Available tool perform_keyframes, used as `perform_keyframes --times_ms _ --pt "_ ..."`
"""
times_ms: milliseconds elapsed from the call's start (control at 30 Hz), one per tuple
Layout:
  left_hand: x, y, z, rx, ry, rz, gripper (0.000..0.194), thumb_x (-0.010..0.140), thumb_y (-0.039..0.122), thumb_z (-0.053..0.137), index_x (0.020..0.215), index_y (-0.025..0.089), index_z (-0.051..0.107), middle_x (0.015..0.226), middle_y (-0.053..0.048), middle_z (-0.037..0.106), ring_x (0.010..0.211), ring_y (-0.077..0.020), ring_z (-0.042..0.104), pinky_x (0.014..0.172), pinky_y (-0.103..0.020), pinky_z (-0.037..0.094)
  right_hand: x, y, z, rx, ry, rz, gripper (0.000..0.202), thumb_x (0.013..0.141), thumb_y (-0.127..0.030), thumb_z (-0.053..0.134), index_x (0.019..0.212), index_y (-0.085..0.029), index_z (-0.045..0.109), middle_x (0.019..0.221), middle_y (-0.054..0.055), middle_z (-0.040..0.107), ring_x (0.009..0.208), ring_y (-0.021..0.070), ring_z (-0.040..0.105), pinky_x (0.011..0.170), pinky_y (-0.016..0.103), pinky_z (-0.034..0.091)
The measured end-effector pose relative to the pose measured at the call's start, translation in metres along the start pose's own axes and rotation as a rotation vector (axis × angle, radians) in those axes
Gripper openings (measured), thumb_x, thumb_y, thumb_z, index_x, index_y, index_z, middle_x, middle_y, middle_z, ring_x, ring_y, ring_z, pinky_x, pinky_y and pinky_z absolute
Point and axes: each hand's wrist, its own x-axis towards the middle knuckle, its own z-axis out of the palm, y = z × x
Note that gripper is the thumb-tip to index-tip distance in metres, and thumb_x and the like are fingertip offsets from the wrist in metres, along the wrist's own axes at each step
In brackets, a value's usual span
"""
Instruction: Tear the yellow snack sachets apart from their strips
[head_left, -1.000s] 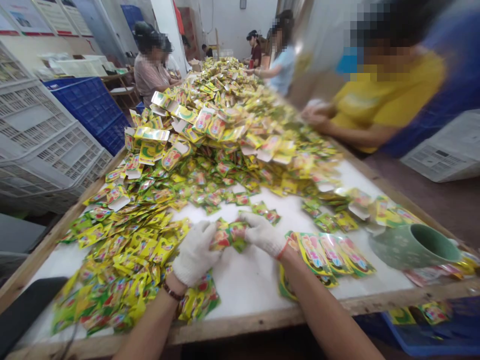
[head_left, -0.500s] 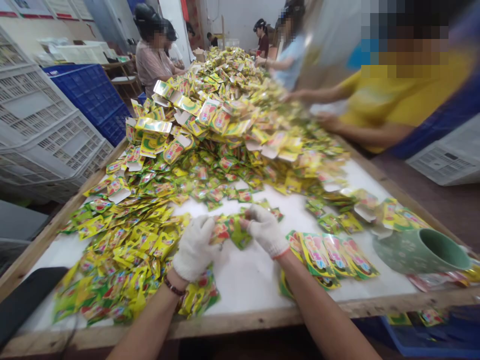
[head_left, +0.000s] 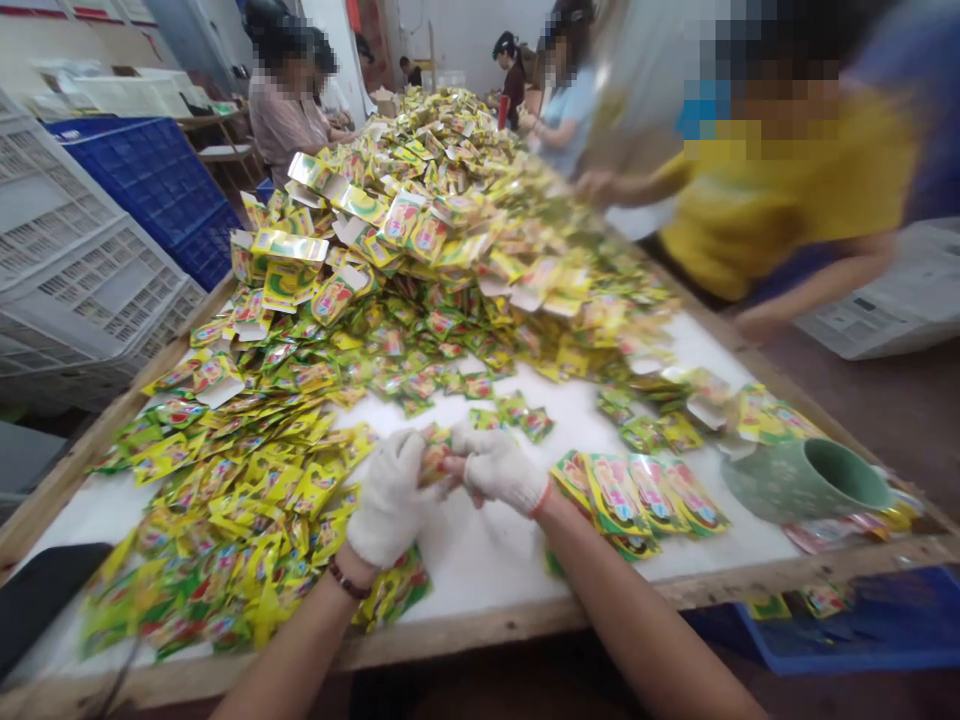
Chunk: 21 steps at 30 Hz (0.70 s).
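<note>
My left hand (head_left: 390, 497), in a white glove with bare fingertips, is closed round a small printed packet (head_left: 435, 460) in yellow, green and red. My right hand (head_left: 504, 468), gloved the same way, meets it there, its fingers closed against the packet's right side. Both hands mostly cover the packet, so I cannot tell whether more than one is held. Left of my hands spreads a heap of yellow-green packets (head_left: 247, 530). Beside my right wrist, several larger printed packs (head_left: 619, 495) lie overlapping in a row. A few loose packets (head_left: 534, 424) lie just beyond my fingers.
A tall pile of small boxes and packets (head_left: 420, 240) runs down the wood-edged white table (head_left: 480, 590). A green flowered cup (head_left: 772, 485) lies tipped at right. A dark flat object (head_left: 52, 600) is at left. Co-workers stand along both sides; crates (head_left: 150, 200) stand left.
My hands have come together, and the packets stretched between them are now mostly covered by my fingers. The co-worker in yellow has swung one arm down and outward. The view has shifted slightly.
</note>
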Motion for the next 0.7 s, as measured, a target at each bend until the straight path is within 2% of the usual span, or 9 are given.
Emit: perform_keyframes --times_ms 100,167,233,300,367,500,567,633,700 --pt "-0.004 0.009 -0.006 -0.311 -0.127 -0.083 0.024 0.082 0.029 0.056 0.104 0.019 0.059 0.097 -0.007 0.064 0.094 -0.0239 0.061 0.084 -0.038 0.05 -0.008 -0.006 -0.006 -0.043 -0.002 -0.062 0.017 0.07 -0.009 0.059 0.057 -0.019 0.055 0.06 -0.006 0.057 0.058 0.0101 0.058 0.057 0.019 0.05" --pt "-0.011 0.015 -0.009 -0.589 -0.164 -0.248 0.028 0.083 0.029 0.054 0.11 0.021 0.055 0.1 -0.005 0.065 0.094 -0.0223 0.063 0.087 -0.038 0.051 -0.018 -0.008 -0.008 -0.077 -0.009 -0.174 0.02 0.067 -0.002 0.056 0.065 -0.021 0.062 0.077 -0.005 0.066 0.084 0.014 0.063 0.082 0.024 0.05" --pt "-0.02 0.02 -0.012 -0.823 -0.14 -0.476 0.039 0.077 0.034 0.063 0.111 0.022 0.049 0.095 -0.002 0.065 0.087 -0.0213 0.065 0.079 -0.036 0.055 -0.029 -0.004 -0.005 -0.114 0.088 -0.303 0.028 0.069 -0.002 0.052 0.081 -0.022 0.066 0.094 -0.002 0.068 0.098 0.0161 0.061 0.093 0.028 0.047" --pt "-0.031 0.026 -0.014 -0.939 -0.091 -0.674 0.048 0.068 0.037 0.073 0.107 0.024 0.048 0.086 0.001 0.065 0.078 -0.0209 0.066 0.069 -0.033 0.056 -0.041 0.005 0.003 -0.124 0.292 -0.335 0.03 0.073 -0.007 0.054 0.098 -0.021 0.064 0.101 0.002 0.066 0.093 0.0168 0.062 0.088 0.03 0.05" --pt "-0.042 0.03 -0.015 -0.988 -0.076 -0.778 0.053 0.063 0.039 0.077 0.106 0.024 0.049 0.087 0.001 0.066 0.08 -0.0221 0.066 0.069 -0.033 0.057 -0.051 0.019 0.013 -0.065 0.436 -0.224 0.03 0.075 -0.015 0.059 0.104 -0.02 0.062 0.093 0.002 0.065 0.08 0.0159 0.062 0.077 0.029 0.052" --pt "-0.058 0.031 -0.015 -0.961 -0.265 -0.796 0.052 0.061 0.05 0.075 0.101 0.021 0.06 0.095 -0.005 0.07 0.089 -0.026 0.066 0.076 -0.034 0.057 -0.066 0.042 0.029 0.095 0.406 -0.016 0.017 0.076 -0.024 0.062 0.092 -0.021 0.065 0.077 -0.002 0.063 0.073 0.0153 0.06 0.072 0.027 0.05" --pt "-0.06 0.029 -0.015 -0.869 -0.337 -0.751 0.048 0.06 0.055 0.074 0.092 0.02 0.066 0.094 -0.006 0.071 0.091 -0.0272 0.065 0.078 -0.034 0.056 -0.069 0.046 0.03 0.088 0.392 -0.005 0.01 0.077 -0.026 0.062 0.084 -0.02 0.064 0.074 -0.003 0.062 0.071 0.0148 0.058 0.071 0.027 0.049" --pt "-0.057 0.028 -0.015 -0.812 -0.35 -0.717 0.045 0.06 0.056 0.073 0.086 0.02 0.068 0.092 -0.006 0.071 0.089 -0.0268 0.065 0.077 -0.033 0.055 -0.07 0.046 0.028 0.036 0.363 -0.029 0.007 0.078 -0.027 0.061 0.076 -0.02 0.061 0.07 -0.004 0.058 0.07 0.0139 0.055 0.068 0.025 0.046" --pt "-0.051 0.03 -0.013 -0.883 -0.332 -0.735 0.047 0.062 0.053 0.074 0.095 0.02 0.067 0.09 -0.005 0.071 0.084 -0.0241 0.065 0.073 -0.032 0.055 -0.068 0.044 0.024 0.021 0.343 -0.055 0.006 0.078 -0.025 0.059 0.075 -0.02 0.058 0.069 -0.004 0.055 0.069 0.0131 0.052 0.067 0.024 0.045"
